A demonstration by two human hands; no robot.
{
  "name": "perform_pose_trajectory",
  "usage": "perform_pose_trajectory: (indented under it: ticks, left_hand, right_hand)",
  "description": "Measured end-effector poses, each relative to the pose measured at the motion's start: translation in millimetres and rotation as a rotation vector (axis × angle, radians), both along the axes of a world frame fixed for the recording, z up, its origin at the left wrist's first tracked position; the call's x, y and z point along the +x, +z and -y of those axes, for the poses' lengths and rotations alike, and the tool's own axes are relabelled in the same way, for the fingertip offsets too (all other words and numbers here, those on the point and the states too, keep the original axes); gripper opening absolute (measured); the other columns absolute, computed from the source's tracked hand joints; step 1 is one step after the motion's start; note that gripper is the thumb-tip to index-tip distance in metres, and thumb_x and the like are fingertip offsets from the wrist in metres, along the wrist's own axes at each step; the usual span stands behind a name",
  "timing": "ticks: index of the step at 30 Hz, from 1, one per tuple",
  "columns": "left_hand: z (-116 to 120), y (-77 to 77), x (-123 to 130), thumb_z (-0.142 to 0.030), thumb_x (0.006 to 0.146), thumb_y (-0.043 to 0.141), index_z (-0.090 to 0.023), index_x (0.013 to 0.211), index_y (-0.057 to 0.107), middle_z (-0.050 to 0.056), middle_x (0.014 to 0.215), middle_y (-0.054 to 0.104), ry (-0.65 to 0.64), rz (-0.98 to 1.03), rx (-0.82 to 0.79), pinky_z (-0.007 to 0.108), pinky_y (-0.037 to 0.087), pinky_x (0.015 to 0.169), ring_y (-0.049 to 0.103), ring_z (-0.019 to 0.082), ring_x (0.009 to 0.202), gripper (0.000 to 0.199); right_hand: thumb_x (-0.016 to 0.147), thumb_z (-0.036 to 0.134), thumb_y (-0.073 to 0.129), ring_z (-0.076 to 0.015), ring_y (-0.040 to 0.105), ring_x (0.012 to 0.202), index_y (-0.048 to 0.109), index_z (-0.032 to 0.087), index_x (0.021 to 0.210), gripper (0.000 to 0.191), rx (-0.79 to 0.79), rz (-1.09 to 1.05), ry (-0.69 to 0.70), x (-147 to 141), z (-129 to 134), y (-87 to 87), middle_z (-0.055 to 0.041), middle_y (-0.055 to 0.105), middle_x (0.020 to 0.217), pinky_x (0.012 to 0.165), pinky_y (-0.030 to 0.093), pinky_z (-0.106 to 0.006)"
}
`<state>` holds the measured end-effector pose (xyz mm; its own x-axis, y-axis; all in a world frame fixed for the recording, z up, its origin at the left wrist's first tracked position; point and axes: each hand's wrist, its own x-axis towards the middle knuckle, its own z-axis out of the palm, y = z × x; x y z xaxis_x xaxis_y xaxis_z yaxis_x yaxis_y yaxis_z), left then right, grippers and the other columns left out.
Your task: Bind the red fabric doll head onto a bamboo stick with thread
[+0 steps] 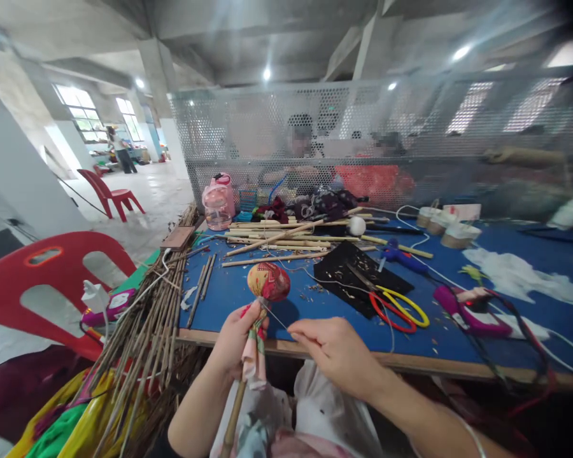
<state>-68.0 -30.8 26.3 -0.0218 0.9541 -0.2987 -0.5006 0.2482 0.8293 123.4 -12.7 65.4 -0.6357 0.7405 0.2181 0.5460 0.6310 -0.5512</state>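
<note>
A round head wrapped in red and yellow patterned cloth [268, 281] tops a bamboo stick [233, 416], over the table's front edge. Below the head, my left hand [236, 337] is closed around the gathered cloth and stick. The loose cloth end [253, 359] hangs down beneath my fingers. A thin string [275, 316] runs taut from the neck of the bundle to my right hand [337, 350], whose thumb and forefinger pinch it to the right of the bundle.
Scissors with red and yellow handles [396, 310] lie on a black cloth [334, 273]. Behind are bamboo sticks [279, 245], a white ball [357, 226] and a blue glue gun [405, 257]. Long twigs [148, 331] and a red chair [9, 280] stand left. People sit beyond a mesh screen [258, 127].
</note>
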Motion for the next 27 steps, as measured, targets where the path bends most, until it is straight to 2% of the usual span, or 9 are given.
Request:
perform_pose_trajectory:
  ticks: [5, 9, 13, 16, 19, 21, 23, 25, 27]
  left_hand:
    - [10.8, -1.0, 15.6, -0.048, 0.066, 0.072, -0.012, 0.086, 0.061, -0.003, 0.053, 0.053, -0.213, 0.224, -0.116, 0.015, 0.025, 0.033, 0.043, 0.004, 0.036, 0.043]
    - [8.7, -9.4, 17.0, -0.043, 0.075, 0.066, -0.011, 0.087, 0.061, -0.005, 0.053, 0.046, -0.392, 0.488, -0.190, 0.011, 0.017, 0.030, 0.031, 0.000, 0.034, 0.035]
    - [-1.2, -23.7, 18.5, -0.044, 0.079, 0.061, -0.011, 0.088, 0.062, -0.007, 0.052, 0.040, -0.495, 0.621, -0.170, 0.010, 0.016, 0.031, 0.021, -0.001, 0.034, 0.034]
    - [-8.8, -28.8, 24.2, -0.055, 0.078, 0.055, -0.012, 0.092, 0.063, -0.002, 0.057, 0.050, -0.378, 0.227, -0.125, 0.016, 0.030, 0.035, 0.034, 0.004, 0.038, 0.046]
    - [-12.8, -21.7, 21.3, -0.049, 0.078, 0.058, -0.015, 0.103, 0.063, 0.009, 0.090, 0.064, 0.059, -0.516, 0.138, 0.031, 0.049, 0.070, 0.059, 0.019, 0.078, 0.042]
    - [-12.3, -12.1, 13.4, -0.039, 0.077, 0.061, -0.018, 0.109, 0.061, 0.013, 0.116, 0.058, 0.408, -0.976, 0.331, 0.042, 0.039, 0.095, 0.050, 0.026, 0.110, 0.038]
    - [-9.9, -3.5, 7.5, -0.035, 0.080, 0.058, -0.019, 0.112, 0.058, 0.014, 0.123, 0.053, 0.580, -1.266, 0.415, 0.047, 0.029, 0.103, 0.043, 0.028, 0.119, 0.036]
    - [-6.8, -0.9, 10.8, -0.035, 0.084, 0.052, -0.018, 0.113, 0.056, 0.013, 0.115, 0.056, 0.484, -1.365, 0.415, 0.044, 0.035, 0.098, 0.048, 0.027, 0.111, 0.034]
    - [-4.4, -6.1, 23.7, -0.039, 0.083, 0.053, -0.016, 0.113, 0.054, 0.013, 0.106, 0.058, 0.247, -1.406, 0.389, 0.042, 0.042, 0.089, 0.053, 0.027, 0.101, 0.038]
  right_hand:
    - [0.081, 0.040, 0.053, -0.0139, 0.055, 0.058, 0.066, 0.014, 0.082, 0.029, -0.405, -0.523, -0.244, 5.1, -19.5, -55.0, -0.0024, 0.064, 0.063, 0.057, 0.042, -0.024]
    - [0.074, 0.044, 0.064, -0.0088, 0.039, 0.044, 0.050, 0.014, 0.125, 0.060, -0.516, -0.683, -0.261, 6.8, -32.2, -60.4, 0.0078, 0.047, 0.049, 0.046, 0.035, -0.020]
    - [0.077, 0.039, 0.062, -0.0111, 0.049, 0.054, 0.038, 0.017, 0.138, 0.069, -0.448, -0.670, -0.109, 11.1, -43.5, -58.9, 0.0040, 0.056, 0.061, 0.056, 0.044, -0.022]
    - [0.081, 0.036, 0.057, -0.0132, 0.053, 0.062, 0.036, 0.017, 0.139, 0.065, -0.399, -0.624, -0.065, 15.2, -50.9, -61.7, 0.0004, 0.060, 0.071, 0.065, 0.045, -0.024]
    - [0.084, 0.031, 0.051, -0.0115, 0.045, 0.055, 0.034, 0.014, 0.140, 0.061, -0.332, -0.505, -0.152, 20.4, -54.8, -66.3, 0.0028, 0.054, 0.064, 0.060, 0.041, -0.023]
    - [0.085, 0.027, 0.048, -0.0098, 0.035, 0.047, 0.035, 0.013, 0.140, 0.058, -0.278, -0.393, -0.225, 23.1, -55.8, -68.6, 0.0071, 0.041, 0.053, 0.052, 0.034, -0.021]
    - [0.084, 0.024, 0.046, -0.0095, 0.030, 0.046, 0.036, 0.012, 0.139, 0.057, -0.230, -0.322, -0.260, 24.1, -56.7, -70.0, 0.0086, 0.033, 0.051, 0.049, 0.030, -0.020]
    - [0.084, 0.023, 0.045, -0.0098, 0.033, 0.047, 0.037, 0.011, 0.139, 0.057, -0.201, -0.287, -0.274, 23.4, -57.7, -70.8, 0.0080, 0.034, 0.052, 0.049, 0.028, -0.020]
    - [0.083, 0.022, 0.044, -0.0105, 0.035, 0.047, 0.037, 0.012, 0.139, 0.057, -0.179, -0.263, -0.298, 22.2, -58.6, -71.3, 0.0076, 0.035, 0.052, 0.048, 0.028, -0.021]
